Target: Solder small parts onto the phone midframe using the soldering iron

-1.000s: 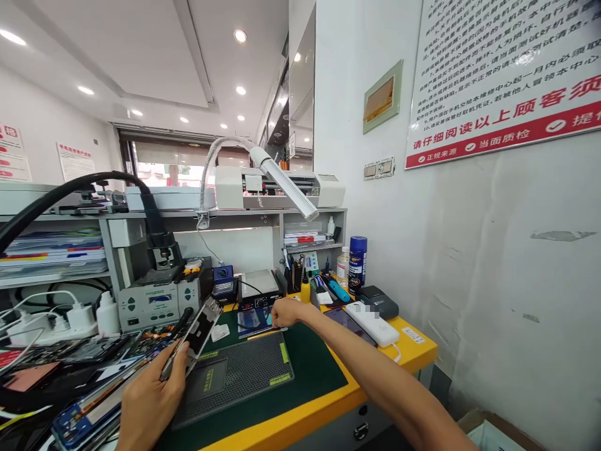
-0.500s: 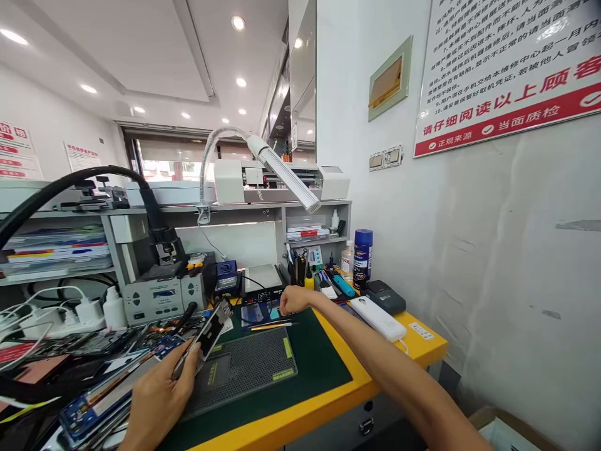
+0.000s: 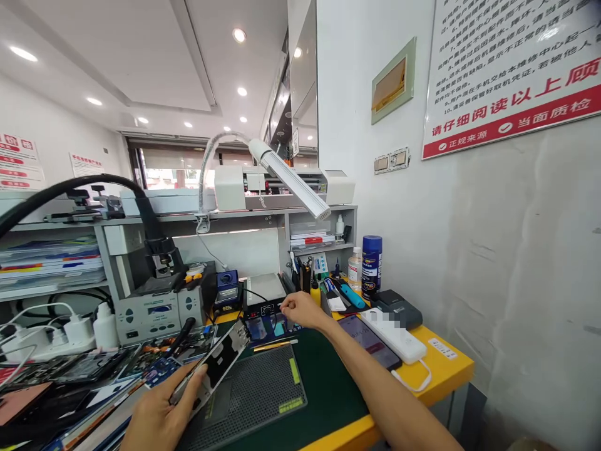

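Observation:
My left hand (image 3: pixel 162 404) grips an opened phone body (image 3: pixel 221 362), with thumb and fingers along its lower end. The phone body is tilted, its black and metal inner side showing, above the left part of a perforated dark mat (image 3: pixel 265 382). My right hand (image 3: pixel 303 311) is reached out over the back of the bench with its fingers curled in. Just left of its fingertips is the knobbed black front of a flat-topped box (image 3: pixel 267 309). Anything pinched in those fingers is too small or hidden to make out. Tweezers (image 3: pixel 275 345) lie behind the mat.
Phone boards and parts (image 3: pixel 61 363) crowd the left side. A hot-air station (image 3: pixel 159 313) stands at the back left. At right lie a phone (image 3: pixel 369 341), a white power bank (image 3: pixel 394 335) with a cable, and a blue spray can (image 3: pixel 372 266). A lamp (image 3: pixel 291 178) hangs overhead.
The view has shifted, showing more of the phone at right. My left hand still holds the phone body, now showing more of its inner side. My right hand stays near the knobbed box, fingers curled.

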The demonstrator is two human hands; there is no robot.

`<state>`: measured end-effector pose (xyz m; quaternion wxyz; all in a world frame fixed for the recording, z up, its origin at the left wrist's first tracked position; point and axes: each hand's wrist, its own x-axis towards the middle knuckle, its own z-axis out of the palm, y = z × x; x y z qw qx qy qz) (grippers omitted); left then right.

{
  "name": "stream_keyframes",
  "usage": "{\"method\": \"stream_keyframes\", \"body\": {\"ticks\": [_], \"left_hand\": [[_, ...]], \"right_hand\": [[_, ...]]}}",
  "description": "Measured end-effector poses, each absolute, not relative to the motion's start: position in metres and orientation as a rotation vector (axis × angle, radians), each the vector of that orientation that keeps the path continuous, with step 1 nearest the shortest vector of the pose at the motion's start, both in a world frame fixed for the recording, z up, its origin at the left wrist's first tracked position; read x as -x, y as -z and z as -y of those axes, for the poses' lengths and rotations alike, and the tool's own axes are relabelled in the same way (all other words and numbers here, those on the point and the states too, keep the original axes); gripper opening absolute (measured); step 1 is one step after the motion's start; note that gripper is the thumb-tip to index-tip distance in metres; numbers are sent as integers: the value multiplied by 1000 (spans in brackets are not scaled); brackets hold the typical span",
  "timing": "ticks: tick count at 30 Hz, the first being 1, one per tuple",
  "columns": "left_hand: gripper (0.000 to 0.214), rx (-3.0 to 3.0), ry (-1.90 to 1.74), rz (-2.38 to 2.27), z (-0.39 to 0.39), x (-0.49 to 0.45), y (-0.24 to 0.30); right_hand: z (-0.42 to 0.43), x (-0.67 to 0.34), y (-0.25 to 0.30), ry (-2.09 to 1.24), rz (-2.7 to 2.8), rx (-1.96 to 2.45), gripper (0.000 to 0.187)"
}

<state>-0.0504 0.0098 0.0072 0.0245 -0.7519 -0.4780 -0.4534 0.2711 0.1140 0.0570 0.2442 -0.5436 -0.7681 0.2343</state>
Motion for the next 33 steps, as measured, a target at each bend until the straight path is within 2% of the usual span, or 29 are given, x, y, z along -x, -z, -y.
{"method": "stream_keyframes", "body": {"ticks": [6, 14, 20, 27, 33], "left_hand": [[40, 2850, 1239, 1484, -23, 23, -37], [34, 3051, 1153, 1530, -36, 22, -41], [26, 2983, 1093, 1355, -31, 28, -19], [21, 2731, 1251, 682, -21, 23, -4], [22, 2736, 1257, 652, -25, 21, -3]], "right_hand": [[-113, -268, -48, -804, 2050, 1333, 29], [-90, -262, -58, -1084, 2278, 1054, 26], [-97, -268, -55, -821, 2231, 1333, 25], [-109, -281, -42, -602, 2416, 1524, 22], [-112, -278, -35, -487, 2490, 1516, 20]]}}
